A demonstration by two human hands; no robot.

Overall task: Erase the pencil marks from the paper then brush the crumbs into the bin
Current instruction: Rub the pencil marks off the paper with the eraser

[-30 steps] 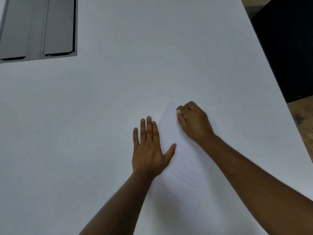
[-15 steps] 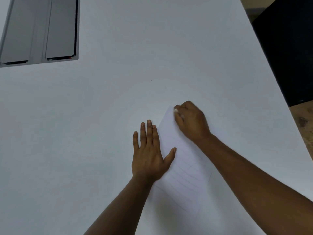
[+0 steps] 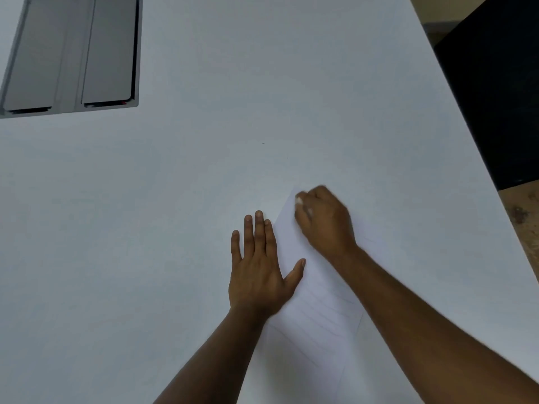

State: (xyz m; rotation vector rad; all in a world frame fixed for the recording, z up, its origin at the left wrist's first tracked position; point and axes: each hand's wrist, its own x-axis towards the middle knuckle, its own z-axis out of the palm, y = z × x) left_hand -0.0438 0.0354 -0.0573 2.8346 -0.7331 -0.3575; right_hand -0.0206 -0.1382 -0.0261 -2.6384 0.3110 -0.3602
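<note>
Erasing step: under way, judged from the right hand curled at the far end of the sheet; crumb brushing not yet begun.
Table (image 3: 291, 83): broad white top, bears everything; its right edge runs diagonally down the frame, a dark block beyond it.
Grey panel (image 3: 73, 53): set in the far left of the table, two flaps side by side; well apart from the work.
Bin: not in view, so I cannot tell where the crumbs must go.
Paper (image 3: 318, 313): white sheet lying flat and skewed on the table, one corner pointing away from the person; faint pencil lines (image 3: 320, 319) cross its nearer half, so much seems left to erase.
Left hand (image 3: 259, 272): flat, palm down, fingers straight and close together, thumb spread; it grips nothing. It lies along the sheet's left edge, thumb on the paper, probably to pin the sheet against the rubbing.
Right hand (image 3: 326, 223): blurred, fingers curled closed around a small pale thing.
Eraser (image 3: 299, 201): only a whitish tip shows at the fingertips, touching or just above the far corner; I take it for the eraser, mostly hidden.
Crumbs: too small to make out.
Risk: hard rubbing near the unpinned corner could crease it.
</note>
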